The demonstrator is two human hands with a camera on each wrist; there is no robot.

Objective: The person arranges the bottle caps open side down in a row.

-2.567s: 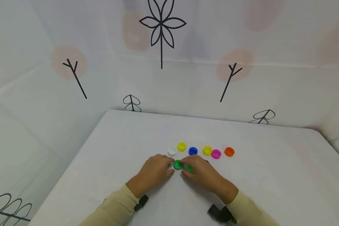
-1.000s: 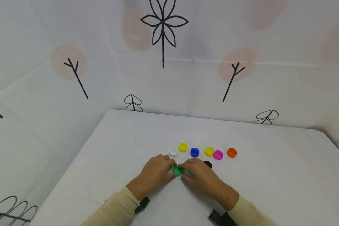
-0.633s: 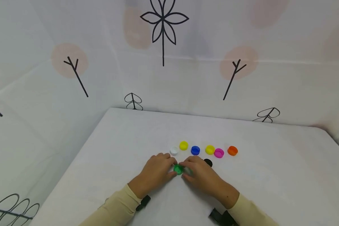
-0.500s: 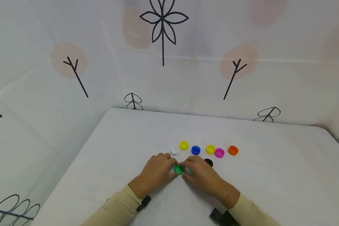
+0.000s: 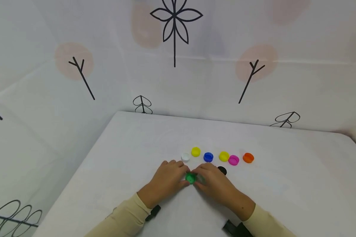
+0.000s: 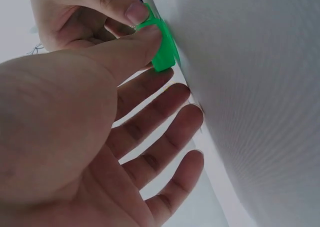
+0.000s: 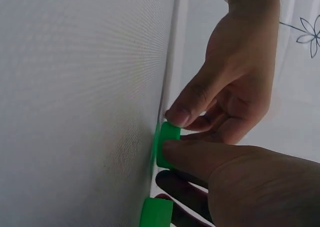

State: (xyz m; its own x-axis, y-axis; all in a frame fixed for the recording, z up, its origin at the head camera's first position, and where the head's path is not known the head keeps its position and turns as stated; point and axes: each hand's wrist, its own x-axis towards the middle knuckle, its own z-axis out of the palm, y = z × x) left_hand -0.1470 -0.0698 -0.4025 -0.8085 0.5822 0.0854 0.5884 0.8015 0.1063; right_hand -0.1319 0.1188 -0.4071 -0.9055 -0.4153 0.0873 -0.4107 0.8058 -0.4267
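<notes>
head view shows me a small green cap (image 5: 191, 178) down at the white surface (image 5: 284, 171), right between the person's two grips. the left grip (image 5: 167, 179) pinches it from one side and the right grip (image 5: 216, 184) pinches it from the other, each with the thumb on the near side and a finger on the far side. i can't tell if its bottom touches the surface or is just above it.

i think the cap is very light, like a plastic bottle top. it looks stiff, so a soft squeeze should not bend it much, and i don't think a drop would break it. its smooth side might be a bit slippery, so it could pop away if one thumb pushes too hard. the best place to hold it seems to be the round side wall, with thumb and finger across from each other.

the cap is short and bright green all over. from above it looks round. in the right wrist view its wall looks plain, though the thumbs hide some. a second green cap (image 7: 156, 213) sits near it, by the right grip's fingers.
</notes>
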